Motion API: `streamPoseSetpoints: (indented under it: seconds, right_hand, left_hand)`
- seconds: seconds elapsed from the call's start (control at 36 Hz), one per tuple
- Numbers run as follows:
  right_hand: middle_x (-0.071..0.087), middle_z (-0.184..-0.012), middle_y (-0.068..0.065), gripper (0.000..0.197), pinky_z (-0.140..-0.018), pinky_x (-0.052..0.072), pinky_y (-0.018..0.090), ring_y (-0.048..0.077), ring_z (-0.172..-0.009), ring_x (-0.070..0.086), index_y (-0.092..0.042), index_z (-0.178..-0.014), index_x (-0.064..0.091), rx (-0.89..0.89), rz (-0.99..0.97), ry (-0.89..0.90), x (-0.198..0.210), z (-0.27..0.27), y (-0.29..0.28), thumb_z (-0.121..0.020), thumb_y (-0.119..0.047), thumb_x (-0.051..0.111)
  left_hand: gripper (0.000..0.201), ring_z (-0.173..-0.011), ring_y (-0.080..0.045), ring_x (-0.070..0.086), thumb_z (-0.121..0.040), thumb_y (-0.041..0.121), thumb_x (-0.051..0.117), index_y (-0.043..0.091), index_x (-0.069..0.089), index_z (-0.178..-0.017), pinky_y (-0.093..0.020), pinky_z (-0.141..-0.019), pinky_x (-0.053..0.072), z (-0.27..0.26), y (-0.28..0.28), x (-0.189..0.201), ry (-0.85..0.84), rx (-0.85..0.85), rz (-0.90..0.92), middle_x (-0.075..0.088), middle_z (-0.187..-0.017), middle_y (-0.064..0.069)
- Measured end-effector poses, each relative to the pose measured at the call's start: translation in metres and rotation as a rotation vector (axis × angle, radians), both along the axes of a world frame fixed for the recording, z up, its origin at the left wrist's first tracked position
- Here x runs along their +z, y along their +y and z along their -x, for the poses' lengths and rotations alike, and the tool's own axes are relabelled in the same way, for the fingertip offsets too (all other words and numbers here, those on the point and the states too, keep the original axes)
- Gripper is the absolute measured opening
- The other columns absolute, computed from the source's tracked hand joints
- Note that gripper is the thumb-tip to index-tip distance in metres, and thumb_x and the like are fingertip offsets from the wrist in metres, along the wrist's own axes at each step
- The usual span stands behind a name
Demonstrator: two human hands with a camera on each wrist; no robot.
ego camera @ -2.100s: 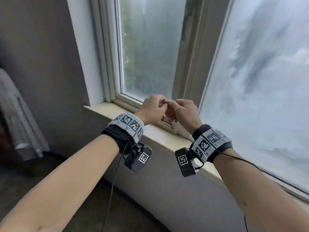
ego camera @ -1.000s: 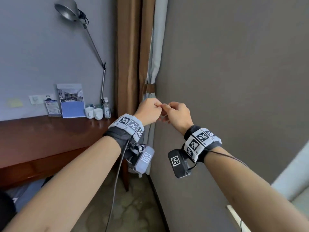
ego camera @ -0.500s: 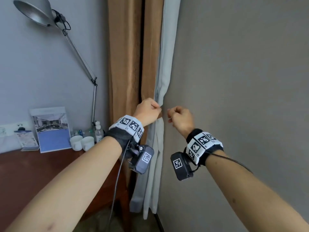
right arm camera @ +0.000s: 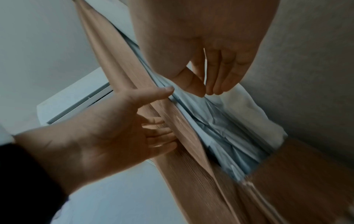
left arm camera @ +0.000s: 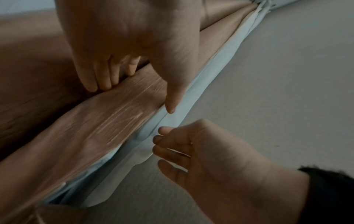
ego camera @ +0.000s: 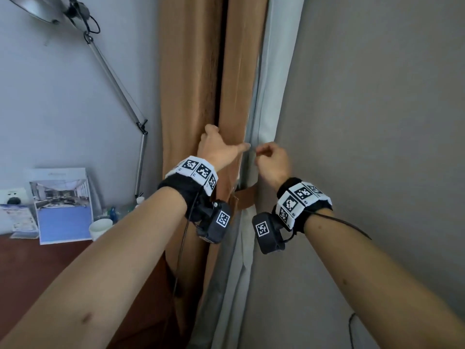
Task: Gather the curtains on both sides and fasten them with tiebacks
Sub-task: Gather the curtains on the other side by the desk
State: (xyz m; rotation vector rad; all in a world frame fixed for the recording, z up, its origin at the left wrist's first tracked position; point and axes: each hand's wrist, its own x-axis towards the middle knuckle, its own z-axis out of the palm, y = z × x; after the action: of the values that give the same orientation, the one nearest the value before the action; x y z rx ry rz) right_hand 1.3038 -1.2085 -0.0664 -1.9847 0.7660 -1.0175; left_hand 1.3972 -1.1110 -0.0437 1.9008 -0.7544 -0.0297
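Observation:
A brown curtain with a pale lining hangs bunched in the corner beside the grey wall. A brown tieback crosses it just below my hands. My left hand reaches round a brown fold. Its fingers lie straight behind the fold and the thumb lies along the seam with the lining. My right hand is curled at the lining's free edge. Its thumb and fingertips meet on the pale cloth.
To the left stands a dark wooden desk with a brochure stand and a white cup. A metal desk lamp leans over it. The grey wall fills the right side.
My view swung from the window to this left curtain. My hands, pinched together before, have parted. The left one opened round the brown fold and the right one reached the lining's edge.

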Motion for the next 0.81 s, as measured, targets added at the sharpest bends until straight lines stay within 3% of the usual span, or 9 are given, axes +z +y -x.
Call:
streamPoseSetpoints:
  seconds: [0.14,0.25,0.33,0.44,0.56,0.64,0.67,0.75,0.81]
  right_hand:
    - [0.067,-0.11,0.005,0.028,-0.092,0.047,0.027,0.024,-0.108,0.062,-0.011,-0.11,0.064,-0.029,-0.02,-0.038,-0.021,-0.02,-0.015,-0.085,-0.002,0.055]
    - [0.054,-0.129,0.01,0.051,-0.101,0.042,0.029,0.025,-0.119,0.054,-0.007,-0.128,0.051,-0.111,0.039,-0.131,-0.018,-0.03,-0.03,-0.082,-0.014,0.074]
    - [0.043,-0.141,0.011,0.08,-0.113,0.036,0.036,0.025,-0.131,0.044,-0.005,-0.14,0.038,-0.162,0.058,-0.155,-0.008,-0.039,-0.037,-0.077,-0.026,0.082]
    - [0.033,-0.151,0.011,0.106,-0.119,0.029,0.038,0.026,-0.14,0.033,-0.006,-0.15,0.022,-0.146,0.043,-0.155,-0.004,-0.054,-0.037,-0.07,-0.029,0.087]
    - [0.04,-0.147,0.007,0.12,-0.115,0.036,0.041,0.024,-0.135,0.042,-0.011,-0.151,0.012,-0.055,-0.08,-0.142,-0.009,-0.07,-0.037,-0.062,-0.033,0.09]
    - [0.046,-0.143,0.006,0.12,-0.111,0.041,0.041,0.024,-0.129,0.048,-0.013,-0.148,0.009,0.037,-0.14,-0.079,-0.017,-0.083,-0.033,-0.063,-0.032,0.091]
    - [0.046,-0.143,0.006,0.118,-0.11,0.041,0.04,0.023,-0.129,0.049,-0.011,-0.147,0.01,0.051,-0.155,-0.073,-0.019,-0.088,-0.031,-0.064,-0.03,0.091]
    - [0.05,-0.14,0.008,0.105,-0.105,0.044,0.034,0.024,-0.126,0.051,-0.01,-0.148,0.023,0.043,-0.181,-0.033,-0.023,-0.101,-0.027,-0.067,-0.024,0.089]
    - [0.06,-0.128,0.01,0.071,-0.094,0.048,0.028,0.027,-0.117,0.058,-0.008,-0.136,0.044,-0.003,-0.13,0.068,-0.025,-0.106,-0.025,-0.076,-0.019,0.08]
  left_hand:
    - [0.095,-0.124,-0.03,0.051,-0.07,0.044,0.083,0.008,0.029,-0.139,-0.043,-0.104,0.045,-0.016,-0.03,-0.008,0.013,0.007,0.036,0.046,-0.139,-0.013]
    - [0.056,-0.114,-0.031,0.058,-0.089,0.022,0.067,0.002,0.037,-0.132,-0.025,-0.087,0.045,-0.029,-0.045,-0.013,0.02,0.006,0.099,0.056,-0.128,-0.015]
    - [0.036,-0.117,-0.031,0.057,-0.098,0.013,0.051,0.0,0.044,-0.131,-0.02,-0.084,0.038,-0.039,-0.049,-0.014,-0.005,0.001,0.117,0.057,-0.128,-0.017]
    - [0.034,-0.108,-0.033,0.061,-0.103,0.022,0.045,-0.002,0.044,-0.126,-0.027,-0.081,0.044,-0.054,-0.042,-0.015,-0.014,-0.026,0.172,0.06,-0.123,-0.02]
    - [0.06,-0.105,-0.021,0.061,-0.091,0.051,0.059,0.004,0.048,-0.126,-0.024,-0.085,0.043,-0.076,-0.029,-0.017,-0.017,-0.053,0.214,0.062,-0.118,-0.007]
    - [0.09,-0.107,-0.013,0.064,-0.06,0.072,0.076,0.012,0.056,-0.124,-0.032,-0.096,0.051,-0.091,-0.018,-0.021,-0.027,-0.08,0.207,0.067,-0.117,0.003]
    - [0.092,-0.108,-0.013,0.064,-0.055,0.07,0.08,0.013,0.058,-0.124,-0.034,-0.097,0.052,-0.095,-0.015,-0.022,-0.035,-0.078,0.198,0.068,-0.116,0.003]
    - [0.068,-0.11,-0.015,0.063,-0.068,0.032,0.087,0.01,0.059,-0.126,-0.031,-0.098,0.051,-0.1,-0.004,-0.019,-0.053,-0.066,0.156,0.067,-0.118,0.001]
    - [0.051,-0.104,-0.017,0.064,-0.076,0.016,0.08,0.006,0.061,-0.123,-0.027,-0.089,0.052,-0.107,0.0,-0.019,-0.083,-0.029,0.129,0.066,-0.113,0.001]
